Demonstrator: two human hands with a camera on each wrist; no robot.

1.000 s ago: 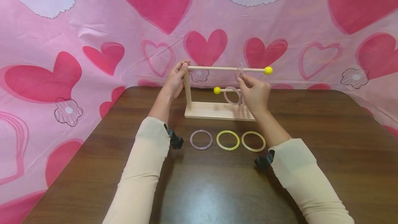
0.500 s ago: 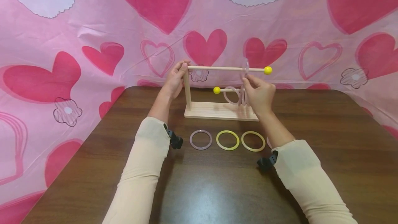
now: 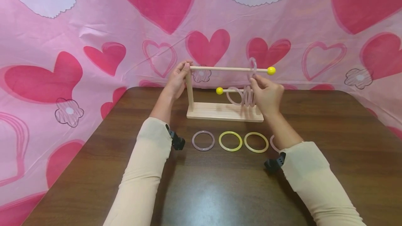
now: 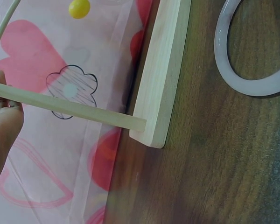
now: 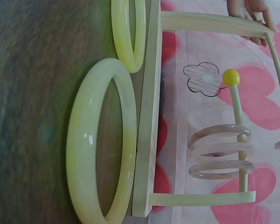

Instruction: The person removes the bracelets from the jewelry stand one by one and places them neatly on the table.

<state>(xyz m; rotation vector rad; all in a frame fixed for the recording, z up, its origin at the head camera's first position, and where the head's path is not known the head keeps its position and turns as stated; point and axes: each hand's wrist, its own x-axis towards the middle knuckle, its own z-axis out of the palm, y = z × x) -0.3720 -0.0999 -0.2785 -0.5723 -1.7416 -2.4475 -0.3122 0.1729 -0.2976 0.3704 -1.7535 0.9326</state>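
A wooden stand (image 3: 220, 111) has an upper rod (image 3: 220, 68) and a shorter lower rod (image 3: 226, 90), each tipped with a yellow ball. My left hand (image 3: 177, 82) grips the top of its left post (image 3: 190, 95), where the upper rod begins. With thumb and fingertips my right hand (image 3: 268, 93) pinches a pale lilac bangle (image 3: 255, 65) that encircles the upper rod, close to the ball end (image 3: 271, 70). Several translucent bangles hang on the lower rod, among them a greyish one (image 5: 219, 176) in the right wrist view.
On the table in front of the stand lie a lavender bangle (image 3: 193, 140), a yellow bangle (image 3: 230, 150) and a pale yellow bangle (image 3: 256, 151). A pinkish bangle (image 3: 272, 143) is partly hidden by my right forearm. Behind the table hangs a pink heart-print cloth (image 3: 132, 20).
My right hand has moved right along the upper rod, bringing the pinched bangle nearer the yellow ball. More of the lower rod's bangles now show. My left hand has stayed on the post.
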